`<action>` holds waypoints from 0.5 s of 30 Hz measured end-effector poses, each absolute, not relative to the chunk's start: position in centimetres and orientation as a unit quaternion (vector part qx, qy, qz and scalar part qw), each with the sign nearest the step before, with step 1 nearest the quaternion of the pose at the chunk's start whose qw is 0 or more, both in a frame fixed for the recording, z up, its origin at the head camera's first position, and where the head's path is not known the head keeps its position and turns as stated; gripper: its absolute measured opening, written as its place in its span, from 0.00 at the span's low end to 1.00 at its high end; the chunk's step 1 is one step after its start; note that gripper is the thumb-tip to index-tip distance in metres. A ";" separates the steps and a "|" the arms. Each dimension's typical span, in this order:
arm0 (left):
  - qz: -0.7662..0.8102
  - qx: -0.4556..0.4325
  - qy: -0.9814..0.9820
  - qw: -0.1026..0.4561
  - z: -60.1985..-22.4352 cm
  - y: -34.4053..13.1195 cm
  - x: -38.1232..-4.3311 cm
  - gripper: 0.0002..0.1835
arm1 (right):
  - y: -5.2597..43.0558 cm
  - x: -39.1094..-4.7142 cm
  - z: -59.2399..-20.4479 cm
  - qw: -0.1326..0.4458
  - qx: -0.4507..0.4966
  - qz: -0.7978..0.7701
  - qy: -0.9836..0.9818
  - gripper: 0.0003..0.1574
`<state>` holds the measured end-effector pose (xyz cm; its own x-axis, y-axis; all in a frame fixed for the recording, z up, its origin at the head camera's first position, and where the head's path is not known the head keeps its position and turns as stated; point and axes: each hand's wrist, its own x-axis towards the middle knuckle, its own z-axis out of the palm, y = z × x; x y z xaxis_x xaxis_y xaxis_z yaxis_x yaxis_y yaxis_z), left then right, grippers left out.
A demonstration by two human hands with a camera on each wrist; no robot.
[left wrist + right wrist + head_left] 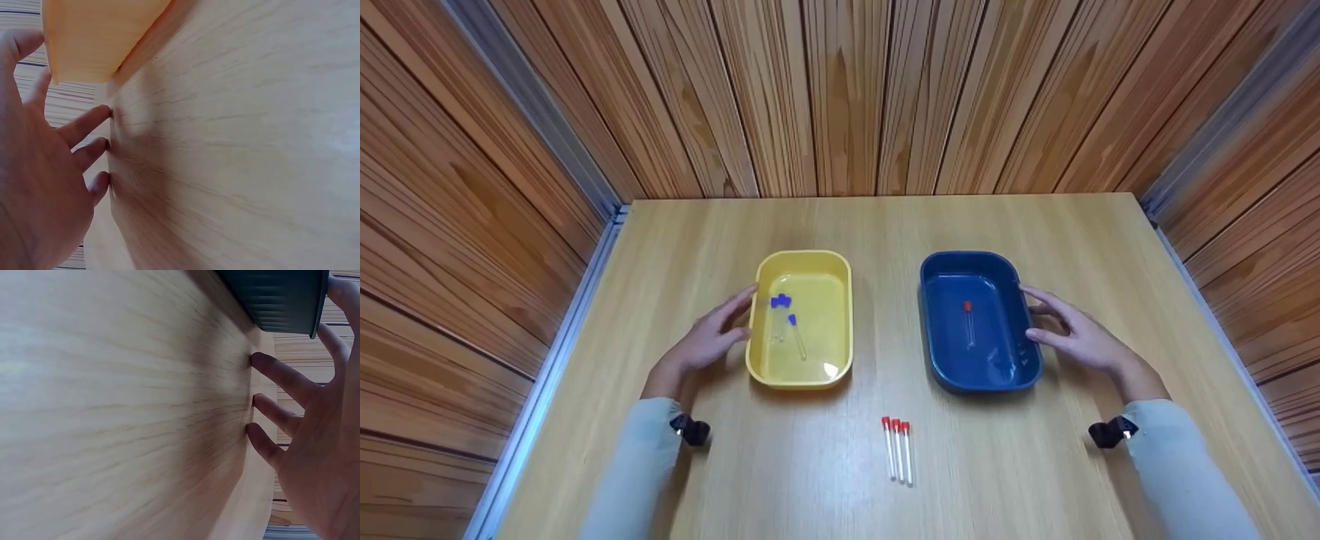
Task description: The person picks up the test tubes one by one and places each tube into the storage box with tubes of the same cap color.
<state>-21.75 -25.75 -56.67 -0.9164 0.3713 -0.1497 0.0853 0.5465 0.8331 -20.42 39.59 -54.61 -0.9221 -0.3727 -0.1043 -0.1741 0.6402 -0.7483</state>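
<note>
My left hand [711,330] touches the left rim of a yellow tray [829,300] with thumb and index finger, while its other fingertips [101,112] rest on the table. Inside that tray lie several small clear tubes with blue caps [780,301]. On the other side, my right hand [1080,334] has thumb and index finger at the right rim of a dark blue tray [952,360]. Its remaining fingertips [261,360] stand on the wood. One red-capped tube [969,322] lies in the blue tray. Three more red-capped tubes [898,450] lie side by side on the table.
The light wooden table [780,465] carries both trays, with a gap between them. Wood-plank walls [840,97] enclose it at the back and sides, with metal rails [577,330] along the side edges. A black device sits on each wrist.
</note>
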 end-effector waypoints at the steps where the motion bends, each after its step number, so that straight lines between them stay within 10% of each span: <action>1: 0.460 0.130 0.864 0.157 -56.6 -25.7 -21.7 0.42 | 39.6 -20.5 -54.6 0.125 -0.154 -0.396 0.896 0.49; 15: 0.374 0.057 0.926 0.010 -54.7 -23.2 -21.7 0.36 | 39.6 -20.6 -54.6 0.119 -0.172 -0.406 0.890 0.48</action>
<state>-21.67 -23.21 -54.66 -0.9933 0.1127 0.0244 0.0981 0.7139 0.6933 -20.56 39.60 -54.64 -0.9130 -0.4015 -0.0717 -0.2090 0.6116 -0.7631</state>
